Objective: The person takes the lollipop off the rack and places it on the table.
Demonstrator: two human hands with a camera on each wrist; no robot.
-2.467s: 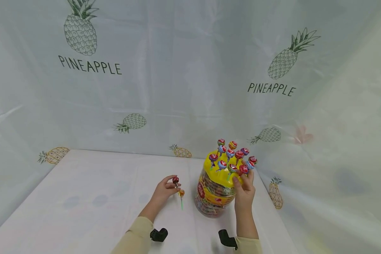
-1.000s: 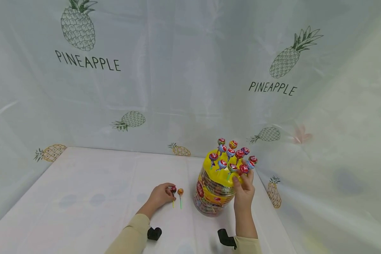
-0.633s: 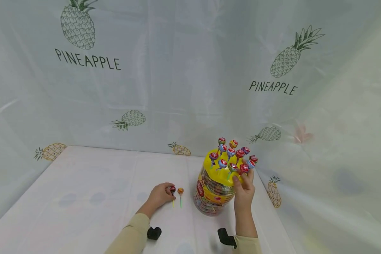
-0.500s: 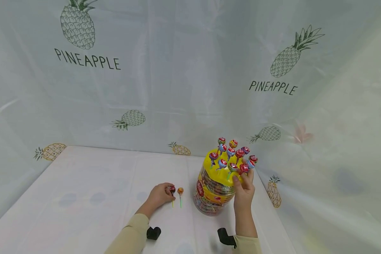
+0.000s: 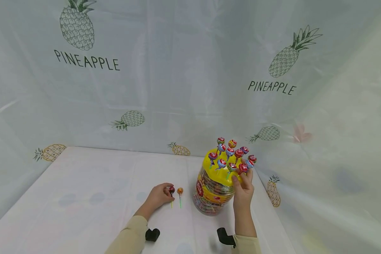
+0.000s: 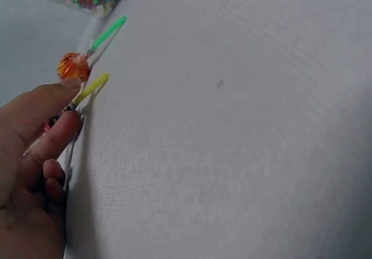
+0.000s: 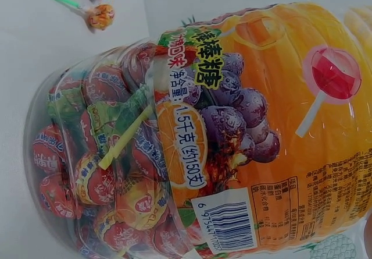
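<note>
My left hand (image 5: 158, 195) is low over the white table, pinching a dark red lollipop (image 5: 171, 189) with a yellow stick (image 6: 93, 89) between thumb and finger. Just to its right lies an orange lollipop (image 5: 180, 191) on a green stick, its stick pointing toward me. My right hand (image 5: 243, 190) holds the near right edge of the yellow lid (image 5: 221, 176) on a big candy jar (image 5: 206, 194); the thumb lies on the lid, the other fingers partly hidden behind lollipops. Several wrapped lollipops (image 5: 230, 152) stand up out of the lid.
Packed lollipops (image 7: 99, 177) fill the clear jar behind its printed label. The white table (image 5: 98, 176) ends at a pineapple-print curtain (image 5: 184, 88) behind and to the right. Black wrist mounts (image 5: 152, 234) sit at both sleeves.
My left hand has come down toward me with the dark red lollipop, now beside the orange one, which lies slightly shifted. The right hand and jar stay put; the last second shows almost no motion.
</note>
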